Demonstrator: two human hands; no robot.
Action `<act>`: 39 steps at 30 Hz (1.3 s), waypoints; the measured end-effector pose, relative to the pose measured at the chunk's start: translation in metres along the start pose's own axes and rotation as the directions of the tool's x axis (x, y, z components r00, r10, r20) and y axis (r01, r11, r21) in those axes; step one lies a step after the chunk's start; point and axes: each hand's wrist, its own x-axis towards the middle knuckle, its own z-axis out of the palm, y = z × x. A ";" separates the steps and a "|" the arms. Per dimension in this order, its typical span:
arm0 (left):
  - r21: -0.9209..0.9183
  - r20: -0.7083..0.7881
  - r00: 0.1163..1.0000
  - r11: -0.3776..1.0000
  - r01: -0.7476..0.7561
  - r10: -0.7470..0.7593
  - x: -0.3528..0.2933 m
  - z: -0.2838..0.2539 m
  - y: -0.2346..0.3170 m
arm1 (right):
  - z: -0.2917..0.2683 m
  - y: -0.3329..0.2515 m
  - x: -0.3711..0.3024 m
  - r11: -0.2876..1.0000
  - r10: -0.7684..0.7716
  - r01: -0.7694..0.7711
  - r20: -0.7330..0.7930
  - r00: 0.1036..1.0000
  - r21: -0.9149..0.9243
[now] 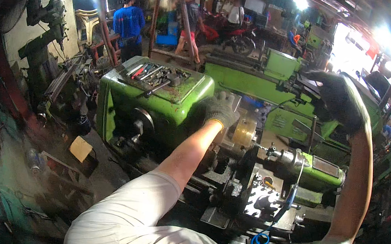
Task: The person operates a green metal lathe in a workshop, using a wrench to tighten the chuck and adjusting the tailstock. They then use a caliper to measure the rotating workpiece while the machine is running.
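My left hand (221, 110), in a dark grey knit glove, rests on top of the lathe chuck (232, 102), its fingers apart and stretched over the far side. Beside it, a yellowish cylindrical workpiece (244, 130) sits between the chuck and the tailstock (314, 168). The green headstock (158, 107) stands to the left of that hand. My right hand (342, 101), also in a dark glove, is raised at the upper right, away from the chuck. Blur and shadow hide its fingers, so I cannot tell whether it holds anything.
Hand tools (150, 75) lie on the headstock. A blue hose (260, 239) hangs by the lathe carriage (264, 198). Behind stands another green lathe (253, 87); a drill press (52, 19) is at far left. A person in blue (129, 21) and others stand farther back, near a red motorcycle (230, 36).
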 end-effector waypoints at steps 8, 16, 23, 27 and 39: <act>0.003 -0.126 0.992 1.000 0.031 -0.031 -0.006 0.005 -0.006 | -0.055 0.019 -0.010 0.802 0.151 0.038 -0.263 0.953 0.596; 0.014 -0.065 0.994 0.996 0.085 -0.084 -0.004 0.007 -0.004 | -0.027 0.014 0.043 0.924 0.008 0.087 -0.247 0.969 0.371; -0.076 -0.089 0.995 0.997 0.029 -0.036 0.019 0.025 -0.003 | 0.058 -0.034 0.216 0.987 -0.072 0.067 0.030 0.997 0.144; 0.019 -0.062 0.994 0.996 0.091 -0.090 -0.001 0.003 -0.007 | 0.068 -0.026 0.232 0.983 -0.057 0.047 0.052 0.997 0.178; -0.071 -0.100 0.995 0.997 -0.011 0.004 -0.008 -0.003 0.015 | 0.026 -0.016 0.214 0.994 0.035 -0.039 0.041 0.999 0.100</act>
